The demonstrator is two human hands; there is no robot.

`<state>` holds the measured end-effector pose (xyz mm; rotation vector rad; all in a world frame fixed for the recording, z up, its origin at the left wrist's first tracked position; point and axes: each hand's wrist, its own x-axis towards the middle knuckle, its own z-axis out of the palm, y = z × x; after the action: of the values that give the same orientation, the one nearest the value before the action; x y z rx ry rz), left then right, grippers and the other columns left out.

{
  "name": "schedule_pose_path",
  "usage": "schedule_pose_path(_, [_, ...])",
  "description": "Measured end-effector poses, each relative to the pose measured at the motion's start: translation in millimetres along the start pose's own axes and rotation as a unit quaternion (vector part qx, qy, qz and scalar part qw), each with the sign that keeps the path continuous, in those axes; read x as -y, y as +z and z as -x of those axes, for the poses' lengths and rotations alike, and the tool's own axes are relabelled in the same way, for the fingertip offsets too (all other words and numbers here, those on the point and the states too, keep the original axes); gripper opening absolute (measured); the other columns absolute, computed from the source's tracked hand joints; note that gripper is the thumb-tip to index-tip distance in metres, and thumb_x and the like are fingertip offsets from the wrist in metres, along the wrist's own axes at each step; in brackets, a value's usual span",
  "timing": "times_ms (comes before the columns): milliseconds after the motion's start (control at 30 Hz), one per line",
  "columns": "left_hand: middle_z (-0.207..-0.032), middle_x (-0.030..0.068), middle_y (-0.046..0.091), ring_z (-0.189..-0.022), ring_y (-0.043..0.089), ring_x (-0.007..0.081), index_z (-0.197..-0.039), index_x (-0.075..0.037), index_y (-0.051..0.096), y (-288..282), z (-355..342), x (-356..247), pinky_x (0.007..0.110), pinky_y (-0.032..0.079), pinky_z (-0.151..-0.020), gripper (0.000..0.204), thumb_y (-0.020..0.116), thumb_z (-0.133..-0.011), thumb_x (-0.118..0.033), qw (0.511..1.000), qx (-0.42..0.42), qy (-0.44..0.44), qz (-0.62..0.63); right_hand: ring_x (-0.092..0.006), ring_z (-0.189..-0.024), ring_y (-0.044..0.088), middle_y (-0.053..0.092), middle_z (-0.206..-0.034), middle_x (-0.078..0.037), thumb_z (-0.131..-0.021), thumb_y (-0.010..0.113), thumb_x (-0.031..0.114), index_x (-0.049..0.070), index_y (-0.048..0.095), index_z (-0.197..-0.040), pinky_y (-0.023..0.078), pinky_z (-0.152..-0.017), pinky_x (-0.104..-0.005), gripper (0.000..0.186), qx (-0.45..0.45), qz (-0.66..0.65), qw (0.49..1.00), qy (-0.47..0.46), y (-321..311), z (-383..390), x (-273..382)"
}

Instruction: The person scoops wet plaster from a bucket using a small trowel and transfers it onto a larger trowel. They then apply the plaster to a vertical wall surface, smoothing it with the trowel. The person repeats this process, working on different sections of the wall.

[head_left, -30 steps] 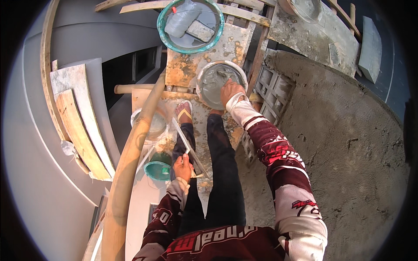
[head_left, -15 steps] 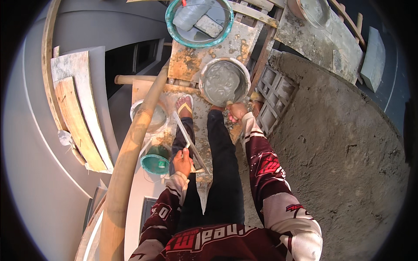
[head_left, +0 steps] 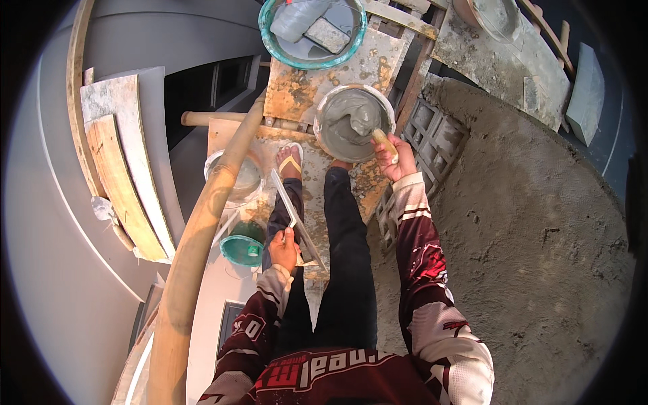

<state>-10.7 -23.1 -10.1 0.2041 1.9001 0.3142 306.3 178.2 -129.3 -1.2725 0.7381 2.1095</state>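
My right hand [head_left: 399, 162] is wrapped round the pale wooden handle of a trowel [head_left: 385, 146] at the right rim of a round bucket [head_left: 318, 128]. Wet grey mortar [head_left: 337, 132] fills much of the bucket, with a raised, folded mound where the trowel points. Its blade is hidden by mortar. Lower down, in front of my left leg, my left hand [head_left: 283, 250] grips a long flat plastering float [head_left: 285, 197], seen almost edge-on and tilted. The float's handle is mostly covered by my fingers.
I stand on stained scaffold boards [head_left: 297, 94]. A teal basin [head_left: 265, 40] holds water, a bag and a block. A white bucket [head_left: 253, 192] and green pail [head_left: 233, 250] stand left, near a bamboo pole [head_left: 196, 270]. Rough grey plaster [head_left: 513, 250] and a lattice block [head_left: 439, 138] lie right.
My right hand has moved up and to the right along the bucket's rim, bringing the trowel handle into view. The mortar is now heaped and folded. My left hand stays nearly still.
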Motion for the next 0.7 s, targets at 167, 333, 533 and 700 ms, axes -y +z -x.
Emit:
schedule_pose_path(167, [-0.052,0.0037,0.053,-0.044,0.052,0.0109,-0.084,-0.001,0.06,-1.9,-1.1,1.7,0.028,0.042,-0.043,0.039,0.054,-0.097,-0.038,1.0,0.008,0.023,0.014,-0.0307,-0.068,0.068,0.066,-0.087,-0.026,-0.089,0.049,0.016,0.0,0.049,-0.127,0.054,-0.058,-0.0408,0.041,-0.189,0.877,0.394,-0.199,17.4,34.5,-16.7])
schedule_pose_path(333, [-0.051,0.0027,0.051,-0.044,0.051,0.0103,-0.083,-0.003,0.058,3.1,2.8,-1.7,0.027,0.041,-0.043,0.037,0.054,-0.097,-0.036,1.0,0.015,0.0,0.022,-0.0448,-0.092,0.064,0.065,-0.097,-0.031,-0.081,0.055,0.02,-0.007,0.05,-0.125,0.052,-0.085,-0.0458,0.052,-0.247,0.887,0.379,-0.087,25.3,-22.4,-35.2])
schedule_pose_path(533, [-0.053,0.0039,0.05,-0.045,0.052,0.0121,-0.086,-0.001,0.055,3.3,-1.0,-3.2,0.026,0.042,-0.044,0.043,0.053,-0.096,-0.042,1.0,0.023,0.005,-0.013,-0.0432,-0.102,0.062,0.063,-0.107,-0.031,-0.075,0.059,0.024,-0.005,0.064,-0.104,0.048,-0.091,-0.0446,0.041,-0.218,0.784,0.581,-0.004,4.2,-14.1,-9.4])
schedule_pose_path(700, [-0.055,0.0038,0.05,-0.045,0.052,0.0115,-0.087,0.001,0.056,-1.6,0.4,-0.7,0.026,0.044,-0.044,0.044,0.053,-0.096,-0.042,1.0,0.017,0.013,-0.01,-0.034,-0.078,0.07,0.067,-0.079,-0.026,-0.079,0.054,0.02,-0.008,0.067,-0.096,0.054,-0.072,-0.0413,0.035,-0.22,0.886,0.396,-0.102,25.0,31.6,-1.8])
